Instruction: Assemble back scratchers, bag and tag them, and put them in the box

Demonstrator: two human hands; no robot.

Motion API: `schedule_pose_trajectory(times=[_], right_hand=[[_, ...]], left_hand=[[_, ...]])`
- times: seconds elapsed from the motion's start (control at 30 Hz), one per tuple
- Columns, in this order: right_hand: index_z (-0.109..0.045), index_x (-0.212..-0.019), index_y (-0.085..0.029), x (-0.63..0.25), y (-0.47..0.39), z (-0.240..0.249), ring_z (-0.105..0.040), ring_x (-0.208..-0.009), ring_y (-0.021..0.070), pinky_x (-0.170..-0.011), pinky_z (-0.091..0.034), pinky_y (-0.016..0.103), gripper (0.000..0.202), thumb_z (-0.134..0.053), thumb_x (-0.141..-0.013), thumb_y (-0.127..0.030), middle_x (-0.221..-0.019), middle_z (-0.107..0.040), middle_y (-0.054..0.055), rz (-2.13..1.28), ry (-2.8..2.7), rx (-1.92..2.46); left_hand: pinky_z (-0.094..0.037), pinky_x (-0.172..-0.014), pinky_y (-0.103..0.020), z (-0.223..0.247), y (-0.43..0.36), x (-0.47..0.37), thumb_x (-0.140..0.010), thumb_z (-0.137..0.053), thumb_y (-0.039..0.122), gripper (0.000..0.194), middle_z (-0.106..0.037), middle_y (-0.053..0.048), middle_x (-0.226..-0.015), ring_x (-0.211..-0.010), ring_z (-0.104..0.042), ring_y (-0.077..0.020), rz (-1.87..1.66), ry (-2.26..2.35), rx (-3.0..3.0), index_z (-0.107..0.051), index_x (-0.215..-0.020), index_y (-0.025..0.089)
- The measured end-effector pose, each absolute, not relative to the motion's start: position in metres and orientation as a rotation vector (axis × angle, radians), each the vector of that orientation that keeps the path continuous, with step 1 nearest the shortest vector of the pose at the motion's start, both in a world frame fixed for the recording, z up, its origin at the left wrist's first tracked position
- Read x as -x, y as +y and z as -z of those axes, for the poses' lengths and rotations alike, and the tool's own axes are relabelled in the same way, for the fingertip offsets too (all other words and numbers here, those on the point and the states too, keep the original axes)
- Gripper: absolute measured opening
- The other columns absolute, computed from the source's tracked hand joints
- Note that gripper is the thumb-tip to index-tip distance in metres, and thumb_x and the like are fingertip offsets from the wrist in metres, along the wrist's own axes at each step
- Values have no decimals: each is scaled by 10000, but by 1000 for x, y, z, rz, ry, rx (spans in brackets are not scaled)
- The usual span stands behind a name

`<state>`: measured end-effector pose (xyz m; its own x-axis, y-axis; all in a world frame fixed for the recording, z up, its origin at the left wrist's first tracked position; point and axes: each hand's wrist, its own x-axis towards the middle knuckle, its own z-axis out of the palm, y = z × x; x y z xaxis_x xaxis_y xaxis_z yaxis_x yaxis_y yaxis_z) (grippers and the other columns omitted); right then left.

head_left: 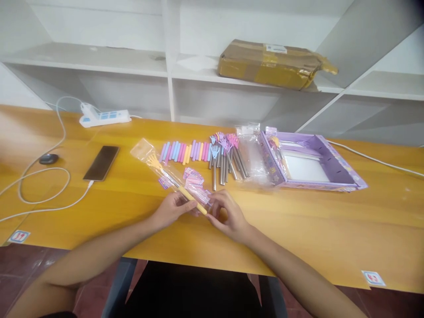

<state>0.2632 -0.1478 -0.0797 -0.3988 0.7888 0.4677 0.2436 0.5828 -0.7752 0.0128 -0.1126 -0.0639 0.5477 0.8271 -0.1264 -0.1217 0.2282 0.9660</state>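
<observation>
A yellow back scratcher (192, 199) with a hand-shaped head and metal shaft lies slanted inside a clear plastic bag (144, 149). My left hand (172, 209) is closed round its yellow handle, thumb on top. At the handle's lower end, my right hand (230, 216) has its fingers curled in a pinch at the bag's edge; the exact grip is partly hidden. Just beyond my hands are pink and purple printed cards (194, 177) with clear wrapping. Farther back sit a row of coloured handles (186, 152) and a heap of metal-shafted back scratcher heads (225, 157).
Clear plastic bags (253, 154) lie beside a purple box (344, 174) holding a packed yellow back scratcher. To the left are a phone (101, 163) on a white cable, a black earbud case (48, 159) and a power strip (106, 117). A taped carton (271, 64) rests on the shelf.
</observation>
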Motion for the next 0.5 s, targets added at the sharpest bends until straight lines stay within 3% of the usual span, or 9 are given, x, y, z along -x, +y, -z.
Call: schedule_pose_trajectory(times=[0.2, 0.37, 0.5], right_hand=[[-517, -1494, -309, -272, -146, 73, -624, -737, 135, -718, -648, 356, 587, -793, -979, -247, -1228, -551, 97, -682, -2059, 745], [-654, -1306, -289, -276, -142, 77, -680, -933, 181, -784, -643, 329, 322, -654, -1033, -119, -1194, -553, 92, -507, -2159, 757], [-675, -1245, -280, -275, -143, 78, -691, -975, 191, -805, -647, 330, 285, -656, -1024, -101, -1191, -564, 94, -435, -2171, 760]], left_hand=[[-654, -760, -320, 63, -107, -8, -878, -863, 546, 438, -812, -69, -916, -802, -780, -200, -872, 827, -1133, -748, -998, 141], [-651, -765, -329, 62, -104, -7, -850, -893, 514, 446, -789, -50, -937, -846, -775, -210, -885, 840, -1076, -718, -1057, 160], [-646, -768, -335, 61, -104, -7, -835, -916, 439, 398, -786, -51, -953, -848, -767, -211, -842, 819, -1116, -697, -1031, 171]])
